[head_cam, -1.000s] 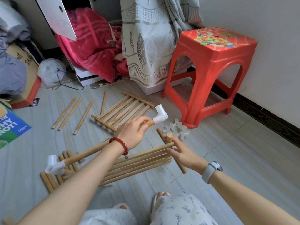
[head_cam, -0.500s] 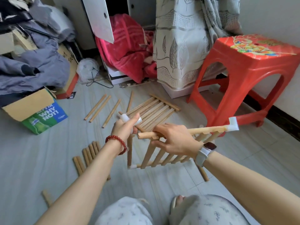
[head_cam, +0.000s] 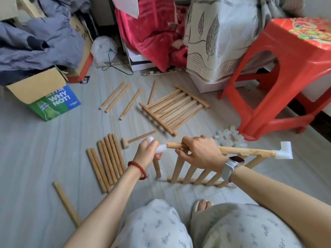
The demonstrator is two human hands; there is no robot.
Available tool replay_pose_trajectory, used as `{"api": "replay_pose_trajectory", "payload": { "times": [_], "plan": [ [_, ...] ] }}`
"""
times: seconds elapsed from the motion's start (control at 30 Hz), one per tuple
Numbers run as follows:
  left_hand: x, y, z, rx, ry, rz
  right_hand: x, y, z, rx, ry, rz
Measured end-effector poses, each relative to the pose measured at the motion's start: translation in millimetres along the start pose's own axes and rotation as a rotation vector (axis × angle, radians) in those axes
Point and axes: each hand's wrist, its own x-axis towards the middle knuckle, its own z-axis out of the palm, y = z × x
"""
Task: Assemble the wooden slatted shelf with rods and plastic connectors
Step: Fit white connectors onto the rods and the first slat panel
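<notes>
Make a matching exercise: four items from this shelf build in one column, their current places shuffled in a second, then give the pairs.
Things:
1. wooden mallet
2. white elbow connector
3. spare slatted panel
4. loose white connectors

Places:
A. heaped on the floor by the red stool's foot
B. fitted on the far end of the rod the right hand grips
C. flat on the floor, beyond both hands
D. on the floor beside the row of rods

Pairs: 1-D, 2-B, 3-C, 4-A

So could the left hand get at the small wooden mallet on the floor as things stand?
Probably not right away: the left hand grips a white plastic connector at the rod end. The small wooden mallet lies uncovered just beside it.
</notes>
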Motion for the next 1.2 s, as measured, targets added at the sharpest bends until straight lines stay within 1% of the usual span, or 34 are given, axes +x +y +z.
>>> {"api": "replay_pose_trajectory", "payload": {
  "times": [0.27,0.4,0.53,0.6,0.7,0.8,0.9,0.97,1.03,1.1,1.17,1.2],
  "plan": [
    [4.7,-0.5,-2.5,0.085,-0.094,-0.032,-6.5,4.4,10.9,0.021,0.042,-0.026],
    [12.0,7.6,-3.6,0.231,-0.123,-0.024,-7.6,5.8,12.4,0.024,0.079,-0.038],
    [14.4,13.7,-6.4,0.292,-0.174,-0.064,-8.2,4.8,13.4,0.026,0.065,-0.039],
    [14.3,16.7,-7.7,0.360,-0.190,-0.074,-7.7,4.6,12.5,0.037,0.065,-0.034],
    [13.0,21.0,-4.7,0.508,-0.157,-0.136,-5.5,2.7,8.5,0.040,-0.033,-0.009],
    [14.0,32.3,2.7,0.663,-0.101,-0.169,-4.4,-1.3,4.9,0.094,-0.142,0.013],
    [17.7,41.7,7.6,0.591,-0.037,-0.265,-4.1,-4.4,1.1,0.138,-0.202,0.027],
    [18.8,43.2,11.0,0.603,0.005,-0.306,-3.1,-4.0,-2.4,0.148,-0.224,0.022],
    [21.2,39.6,13.5,0.703,0.078,-0.266,-2.0,-4.4,-5.2,0.154,-0.220,0.009],
    [22.7,40.0,16.9,0.821,0.122,-0.171,-2.8,-4.6,-7.3,0.155,-0.205,0.003],
    [25.0,41.2,18.2,0.886,0.111,-0.092,-3.2,-4.4,-9.2,0.146,-0.196,0.006],
    [26.0,40.3,19.0,0.898,0.101,-0.083,-4.3,-3.8,-9.1,0.147,-0.199,0.014]
  ]
}}
